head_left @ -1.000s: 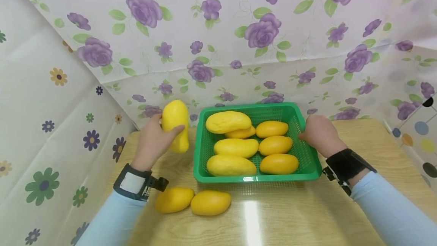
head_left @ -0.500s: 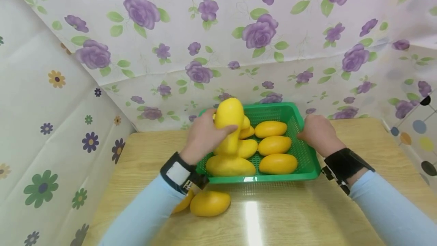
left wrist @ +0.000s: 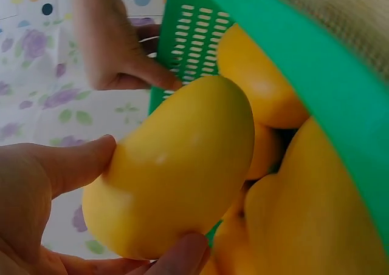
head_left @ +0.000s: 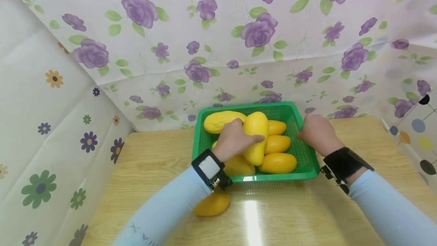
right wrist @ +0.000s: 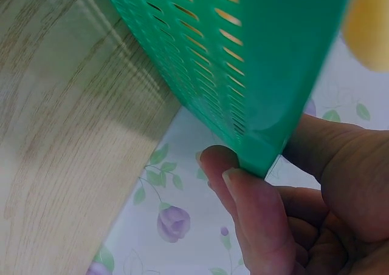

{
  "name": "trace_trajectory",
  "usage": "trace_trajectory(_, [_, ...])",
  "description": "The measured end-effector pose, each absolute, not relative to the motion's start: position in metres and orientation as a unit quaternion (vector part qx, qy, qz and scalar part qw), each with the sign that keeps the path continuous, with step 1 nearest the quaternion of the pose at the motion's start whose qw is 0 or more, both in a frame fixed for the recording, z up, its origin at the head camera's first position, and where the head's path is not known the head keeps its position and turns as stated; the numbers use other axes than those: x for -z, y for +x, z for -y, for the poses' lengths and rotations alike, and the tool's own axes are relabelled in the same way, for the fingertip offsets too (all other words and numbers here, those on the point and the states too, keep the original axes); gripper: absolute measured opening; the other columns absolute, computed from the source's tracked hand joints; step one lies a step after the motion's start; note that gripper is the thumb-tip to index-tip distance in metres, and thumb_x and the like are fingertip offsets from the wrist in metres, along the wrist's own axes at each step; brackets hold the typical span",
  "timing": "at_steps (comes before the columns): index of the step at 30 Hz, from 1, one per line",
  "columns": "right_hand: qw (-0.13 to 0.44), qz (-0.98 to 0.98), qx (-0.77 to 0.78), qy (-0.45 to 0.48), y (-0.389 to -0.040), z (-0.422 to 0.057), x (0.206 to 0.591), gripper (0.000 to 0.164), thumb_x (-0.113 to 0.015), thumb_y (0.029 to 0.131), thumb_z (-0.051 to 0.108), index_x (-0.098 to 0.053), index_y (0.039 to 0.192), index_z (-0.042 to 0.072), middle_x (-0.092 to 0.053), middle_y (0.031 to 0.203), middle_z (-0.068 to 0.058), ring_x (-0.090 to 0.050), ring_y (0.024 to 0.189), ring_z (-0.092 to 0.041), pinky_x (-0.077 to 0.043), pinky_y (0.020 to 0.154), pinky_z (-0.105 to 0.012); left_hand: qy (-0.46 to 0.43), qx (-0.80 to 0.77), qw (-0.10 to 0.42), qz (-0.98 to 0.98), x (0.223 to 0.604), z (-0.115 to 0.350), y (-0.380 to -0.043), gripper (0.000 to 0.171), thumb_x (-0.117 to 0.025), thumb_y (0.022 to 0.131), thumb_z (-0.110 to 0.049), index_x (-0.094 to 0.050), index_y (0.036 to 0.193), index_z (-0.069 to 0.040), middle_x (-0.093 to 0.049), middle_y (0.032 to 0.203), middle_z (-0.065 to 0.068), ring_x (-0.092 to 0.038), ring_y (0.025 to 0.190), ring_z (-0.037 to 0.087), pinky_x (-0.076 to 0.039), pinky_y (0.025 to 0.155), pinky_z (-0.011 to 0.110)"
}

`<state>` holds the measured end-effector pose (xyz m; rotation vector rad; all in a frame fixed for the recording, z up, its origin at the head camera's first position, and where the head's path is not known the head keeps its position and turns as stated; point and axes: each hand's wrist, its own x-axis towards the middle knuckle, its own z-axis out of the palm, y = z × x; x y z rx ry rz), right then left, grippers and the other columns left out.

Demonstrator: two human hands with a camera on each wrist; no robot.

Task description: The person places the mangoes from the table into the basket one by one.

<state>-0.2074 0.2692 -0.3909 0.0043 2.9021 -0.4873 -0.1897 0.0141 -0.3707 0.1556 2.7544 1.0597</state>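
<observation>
In the head view my left hand (head_left: 233,139) holds a long yellow fruit (head_left: 255,132), narrowed at its near end, over the middle of the green basket (head_left: 249,106). The left wrist view shows thumb and fingers around the smooth fruit (left wrist: 176,172). My right hand (head_left: 319,134) grips the basket's right rim; the right wrist view has this hand (right wrist: 346,190) pinching the rim between thumb and fingers. Inside, several orange-yellow mangoes (head_left: 278,162) lie on the right. Larger yellow fruits, including a bumpy one (head_left: 222,120), lie on the left, partly hidden by my left hand.
An orange-yellow mango (head_left: 213,203) lies on the wooden table (head_left: 150,162) in front of the basket, partly under my left wrist. A flowered sheet (head_left: 232,48) rises behind the table; another patterned sheet (head_left: 51,124) stands at the left.
My left hand has carried the long yellow fruit rightward from beside the basket to over its middle, lowering it a little at the end. My right hand has stayed on the rim.
</observation>
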Motion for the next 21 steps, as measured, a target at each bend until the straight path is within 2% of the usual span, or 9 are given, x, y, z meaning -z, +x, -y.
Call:
trace_trajectory(8, [0.099, -0.981, 0.164, 0.000, -0.207, -0.269, 0.392, 0.029, -0.071, 0.080, 0.023, -0.053, 0.067, 0.005, -0.046, 0.058, -0.004, -0.050, 0.053, -0.019, -0.040, 0.046, -0.027, 0.038, -0.339, 0.121, -0.932, 0.380, -0.026, -0.191, 0.056, -0.077, 0.064, -0.058, -0.055, 0.083, -0.011, -0.055, 0.073, 0.003, -0.055, 0.061, 0.017, -0.046, 0.052, 0.029])
trace_trajectory(21, [0.095, -0.982, 0.161, 0.006, -0.207, -0.269, 0.392, 0.028, -0.071, 0.079, 0.023, -0.054, 0.069, 0.003, -0.050, 0.061, -0.006, -0.051, 0.055, -0.020, -0.041, 0.045, -0.027, 0.044, -0.322, 0.137, -0.936, 0.393, -0.025, -0.195, 0.053, -0.075, 0.064, -0.060, -0.057, 0.074, -0.011, -0.051, 0.063, 0.000, -0.052, 0.054, 0.015, -0.041, 0.046, 0.027])
